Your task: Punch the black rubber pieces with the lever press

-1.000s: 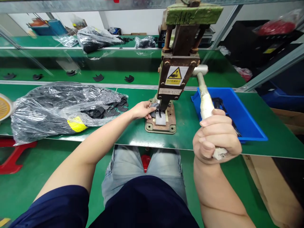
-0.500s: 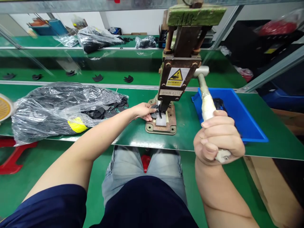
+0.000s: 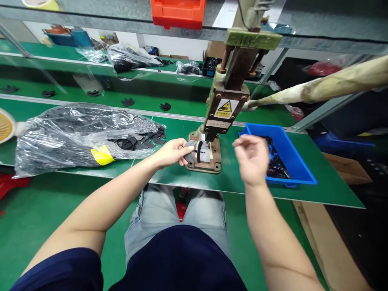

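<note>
Head view: thin dark cut piece (image 3: 191,146) pinched at its edge by the left hand (image 3: 170,152) on the press base (image 3: 203,159).
Judged light and floppy, best taken by the rim; right hand (image 3: 252,158) hovers loosely curled, nothing held, near the blue bin (image 3: 298,165) on the counter (image 3: 242,184).

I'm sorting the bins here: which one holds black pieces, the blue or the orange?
The blue bin, on the bench right of the press, holds black pieces. The orange bin sits overhead on the shelf; its contents are hidden.

Blue bin (image 3: 295,161), green table (image 3: 327,194)
</note>
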Available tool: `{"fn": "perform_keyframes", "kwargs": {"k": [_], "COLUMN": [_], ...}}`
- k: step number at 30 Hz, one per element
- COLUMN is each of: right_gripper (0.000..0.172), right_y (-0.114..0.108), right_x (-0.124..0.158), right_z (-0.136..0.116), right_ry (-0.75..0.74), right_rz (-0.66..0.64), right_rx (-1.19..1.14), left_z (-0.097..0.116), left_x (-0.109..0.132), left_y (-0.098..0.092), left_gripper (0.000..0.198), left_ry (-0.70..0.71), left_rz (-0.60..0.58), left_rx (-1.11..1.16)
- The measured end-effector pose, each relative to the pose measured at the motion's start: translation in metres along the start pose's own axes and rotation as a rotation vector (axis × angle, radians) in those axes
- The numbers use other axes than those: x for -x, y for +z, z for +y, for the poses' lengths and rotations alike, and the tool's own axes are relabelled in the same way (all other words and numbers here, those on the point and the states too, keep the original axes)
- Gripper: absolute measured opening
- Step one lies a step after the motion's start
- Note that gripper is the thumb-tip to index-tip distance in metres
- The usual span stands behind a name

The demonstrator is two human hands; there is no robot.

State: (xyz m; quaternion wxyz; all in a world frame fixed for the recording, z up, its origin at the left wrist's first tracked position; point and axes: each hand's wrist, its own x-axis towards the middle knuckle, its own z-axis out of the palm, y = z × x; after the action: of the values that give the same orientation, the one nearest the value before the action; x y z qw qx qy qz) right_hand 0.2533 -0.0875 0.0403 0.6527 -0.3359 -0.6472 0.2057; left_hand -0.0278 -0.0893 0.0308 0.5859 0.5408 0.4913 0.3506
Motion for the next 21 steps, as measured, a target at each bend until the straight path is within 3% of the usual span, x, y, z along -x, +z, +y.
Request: {"fn": "perform_keyframes", "kwargs": {"k": [3,6,11,21], "right_gripper": [0.035,0.032,0.026,0.018], "right_y": [0.026,0.053,0.071,0.068], "right_x": [0.058,0.089,0.103,0.11], "right_z": [0.019,0.017,0.009,0.003], "right_ry": [0.172,0.222,0.248,0.222], "right_rz": [-0.221,-0.288,-0.233,-0.195], "right_rx": [-0.003,-0.034,-0.039,0.055], "left_z": [0.007,0.01,0.009,0.014], "left_x": [0.029,0.044,0.052,0.042], "left_y": [0.003,0.013,0.022,0.025], "left_gripper": [0.049,0.05,0.049,0.047], "left_ry": [0.051,0.055,0.035,-0.144], "left_rz": [-0.057,-0.094,-0.131,-0.183], "left_rx": [0.015,0.009,0.027,0.044]}}
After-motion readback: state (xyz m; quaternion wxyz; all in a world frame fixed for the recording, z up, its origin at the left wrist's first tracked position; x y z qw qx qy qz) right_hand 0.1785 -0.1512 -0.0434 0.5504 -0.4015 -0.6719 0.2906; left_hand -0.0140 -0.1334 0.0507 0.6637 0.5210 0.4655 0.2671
